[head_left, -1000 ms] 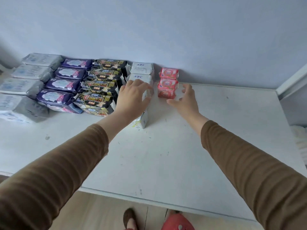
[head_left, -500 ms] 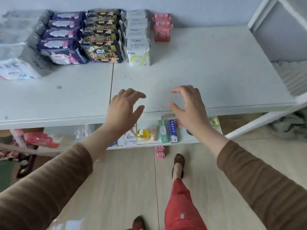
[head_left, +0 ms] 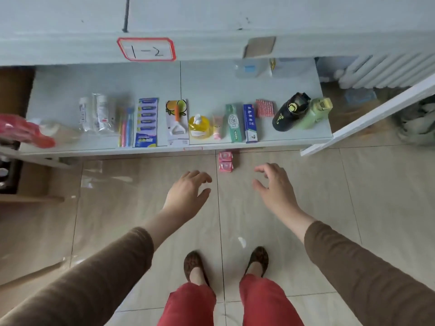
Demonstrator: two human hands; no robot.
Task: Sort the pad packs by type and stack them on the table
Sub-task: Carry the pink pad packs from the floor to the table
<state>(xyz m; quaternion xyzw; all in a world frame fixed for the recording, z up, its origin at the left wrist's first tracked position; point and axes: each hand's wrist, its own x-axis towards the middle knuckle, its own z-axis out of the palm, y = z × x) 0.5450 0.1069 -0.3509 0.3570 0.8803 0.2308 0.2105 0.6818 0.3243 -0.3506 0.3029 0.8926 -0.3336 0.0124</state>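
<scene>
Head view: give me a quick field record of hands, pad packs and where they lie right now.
left hand: open, holds nothing, above the floor
right hand: open, holds nothing, above the floor
pink packs: two, on the floor by the shelf edge, between and beyond the hands
contact: neither hand touches the packs
low shelf: toothpaste boxes, soap bottle, toothbrushes, two flasks
table front: label reads 1-2
table top: mostly out of view
</scene>
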